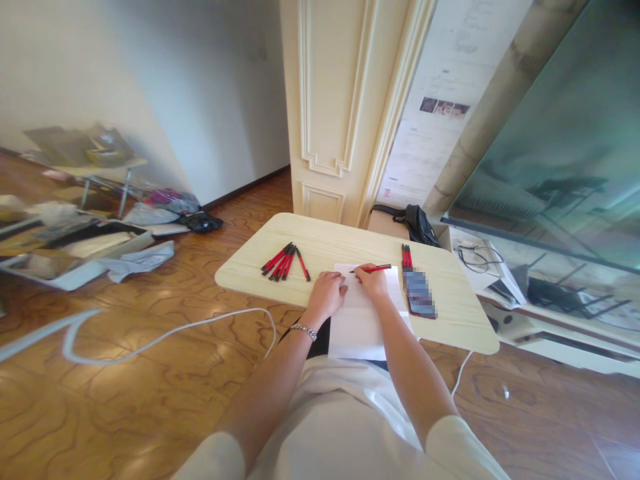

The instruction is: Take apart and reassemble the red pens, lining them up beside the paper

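A sheet of white paper [357,333] lies on the small pale table [240,267] and hangs over its near edge. My right hand [374,285] is closed around a red and black pen [383,267], whose dark tip is at the upper part of the paper. On the paper's left edge rests my left hand [327,293], fingers laid down and thumb apart, with nothing held. Several red and black pens [284,262] lie in a loose fan to the left. Two or so more pens [407,257] lie at the right, just above a phone [420,293] with a blurred screen.
A white cable [175,330] curves through the air or over the wooden floor at left. Open boxes and bags [80,253] lie farther left. Beyond the table stand a cream panelled pillar [330,100] and a black bag [419,223]. At right is a large dark screen [555,147].
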Motion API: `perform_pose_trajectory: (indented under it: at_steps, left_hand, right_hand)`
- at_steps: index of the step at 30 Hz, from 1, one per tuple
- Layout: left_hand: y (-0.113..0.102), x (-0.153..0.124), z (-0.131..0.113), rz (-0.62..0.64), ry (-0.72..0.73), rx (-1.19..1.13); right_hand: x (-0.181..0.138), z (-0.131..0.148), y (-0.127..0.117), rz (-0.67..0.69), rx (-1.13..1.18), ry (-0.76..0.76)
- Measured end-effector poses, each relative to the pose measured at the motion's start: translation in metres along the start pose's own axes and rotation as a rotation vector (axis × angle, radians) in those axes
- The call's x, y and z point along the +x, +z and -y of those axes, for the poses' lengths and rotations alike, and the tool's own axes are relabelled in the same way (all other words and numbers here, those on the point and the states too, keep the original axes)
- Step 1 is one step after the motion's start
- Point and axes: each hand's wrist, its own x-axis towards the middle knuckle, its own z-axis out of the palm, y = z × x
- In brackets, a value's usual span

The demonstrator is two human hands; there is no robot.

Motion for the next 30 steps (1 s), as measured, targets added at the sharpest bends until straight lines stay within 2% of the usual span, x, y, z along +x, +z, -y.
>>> perform_pose_trajectory:
  at_steps: [4, 12, 20, 23, 30]
  left_hand:
    - [0.001, 0.000, 0.001, -0.007, 0.003, 0.003]
    - [0.000, 0.000, 0.001, -0.022, -0.004, -0.022]
    - [0.002, 0.004, 0.003, -0.010, -0.013, -0.070]
    - [0.002, 0.005, 0.004, -0.008, -0.036, -0.082]
    - [0.003, 0.009, 0.008, 0.005, -0.033, -0.098]
  right_hand:
    - [0.001, -0.002, -0.003, 0.011, 0.221, 0.042]
    - [-0.013, 0.010, -0.010, 0.001, 0.273, -0.007]
    - [-0.020, 0.033, -0.043, -0.095, 0.678, 0.067]
    - [-0.018, 0.036, -0.054, -0.124, 0.862, 0.044]
    - [-0.022, 0.030, -0.078, 0.017, 1.001, 0.158]
